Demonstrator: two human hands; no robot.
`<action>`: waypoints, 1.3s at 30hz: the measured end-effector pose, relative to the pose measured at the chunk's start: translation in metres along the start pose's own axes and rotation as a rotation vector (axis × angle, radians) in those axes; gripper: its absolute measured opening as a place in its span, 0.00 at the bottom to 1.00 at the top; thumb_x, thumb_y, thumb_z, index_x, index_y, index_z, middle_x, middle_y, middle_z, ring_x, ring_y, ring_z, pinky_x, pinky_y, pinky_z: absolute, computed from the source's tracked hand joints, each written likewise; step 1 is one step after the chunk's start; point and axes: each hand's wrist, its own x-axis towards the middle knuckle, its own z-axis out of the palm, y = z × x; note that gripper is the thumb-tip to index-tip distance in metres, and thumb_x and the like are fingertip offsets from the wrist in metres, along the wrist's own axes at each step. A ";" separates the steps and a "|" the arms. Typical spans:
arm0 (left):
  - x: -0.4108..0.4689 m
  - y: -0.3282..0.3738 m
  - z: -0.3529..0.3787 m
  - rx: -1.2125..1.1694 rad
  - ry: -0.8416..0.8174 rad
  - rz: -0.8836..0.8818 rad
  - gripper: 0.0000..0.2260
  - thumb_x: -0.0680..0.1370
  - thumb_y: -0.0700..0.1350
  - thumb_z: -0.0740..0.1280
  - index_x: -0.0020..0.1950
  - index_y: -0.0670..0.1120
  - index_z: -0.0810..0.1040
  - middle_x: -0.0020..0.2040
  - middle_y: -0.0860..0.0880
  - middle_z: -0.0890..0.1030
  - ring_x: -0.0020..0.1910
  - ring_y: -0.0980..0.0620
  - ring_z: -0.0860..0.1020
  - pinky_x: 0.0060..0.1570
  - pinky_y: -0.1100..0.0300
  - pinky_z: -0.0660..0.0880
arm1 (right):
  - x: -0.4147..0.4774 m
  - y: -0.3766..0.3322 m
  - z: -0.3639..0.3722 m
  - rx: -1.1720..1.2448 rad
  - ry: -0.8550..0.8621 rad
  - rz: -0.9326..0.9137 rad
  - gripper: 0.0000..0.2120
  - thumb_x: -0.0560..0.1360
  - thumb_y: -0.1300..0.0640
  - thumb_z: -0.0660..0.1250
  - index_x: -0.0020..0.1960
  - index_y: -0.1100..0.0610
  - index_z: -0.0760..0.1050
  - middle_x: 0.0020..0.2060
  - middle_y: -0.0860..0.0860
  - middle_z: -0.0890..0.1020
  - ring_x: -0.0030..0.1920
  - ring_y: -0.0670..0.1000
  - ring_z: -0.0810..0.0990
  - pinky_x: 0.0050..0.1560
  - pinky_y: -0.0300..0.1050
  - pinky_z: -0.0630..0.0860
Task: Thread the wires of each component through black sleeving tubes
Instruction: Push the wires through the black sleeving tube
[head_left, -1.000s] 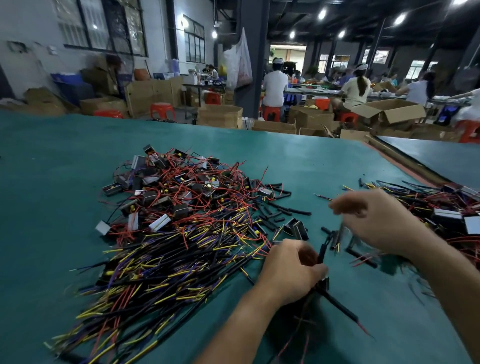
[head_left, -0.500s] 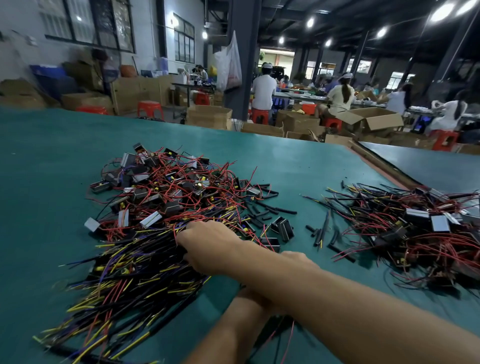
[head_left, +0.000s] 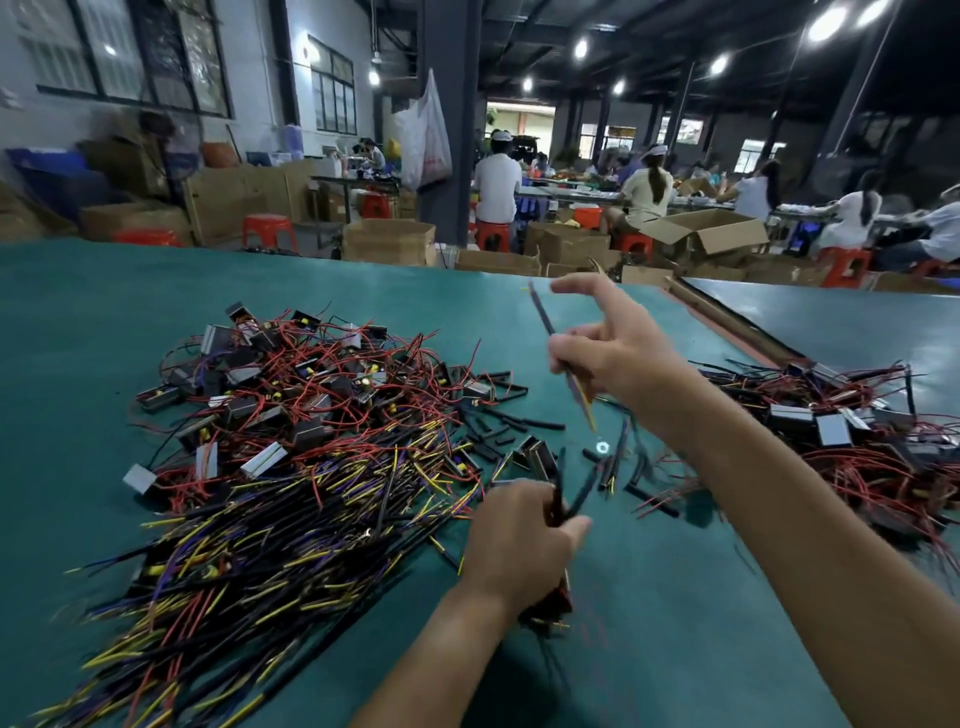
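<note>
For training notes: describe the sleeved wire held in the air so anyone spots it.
Above the green table, right of the big wire heap, hovers the right hand. It pinches one black sleeved wire, the only one raised high, yellow tip down.

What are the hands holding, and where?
The right hand pinches a black sleeved wire near its middle; the left hand grips a component by its wires.

dim workshop, barred windows (head_left: 135, 52), ceiling lamps (head_left: 827, 23), cardboard boxes (head_left: 388, 241), red stools (head_left: 270, 231)

Factory assembly hall: workers (head_left: 497, 182) at benches, cardboard boxes (head_left: 711, 231), wire piles (head_left: 291, 467).
</note>
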 end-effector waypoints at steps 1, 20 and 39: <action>0.002 -0.003 -0.001 -0.043 0.054 -0.054 0.17 0.71 0.55 0.72 0.32 0.44 0.74 0.31 0.48 0.81 0.34 0.50 0.80 0.33 0.59 0.72 | -0.005 0.014 -0.013 0.107 0.027 0.051 0.17 0.78 0.69 0.63 0.63 0.54 0.70 0.32 0.54 0.78 0.26 0.49 0.71 0.25 0.40 0.72; 0.016 -0.002 -0.007 -0.586 0.150 -0.083 0.17 0.75 0.32 0.69 0.57 0.52 0.80 0.33 0.50 0.79 0.30 0.54 0.77 0.31 0.63 0.75 | -0.045 0.110 -0.012 0.407 0.040 0.318 0.12 0.79 0.71 0.56 0.50 0.62 0.77 0.33 0.54 0.82 0.23 0.51 0.71 0.25 0.40 0.72; 0.012 0.010 -0.009 -0.661 0.069 -0.061 0.02 0.74 0.36 0.72 0.43 0.38 0.82 0.30 0.45 0.79 0.27 0.50 0.75 0.26 0.65 0.72 | -0.041 0.109 -0.022 0.530 0.212 0.263 0.19 0.81 0.58 0.61 0.35 0.56 0.83 0.31 0.52 0.79 0.23 0.47 0.72 0.26 0.38 0.74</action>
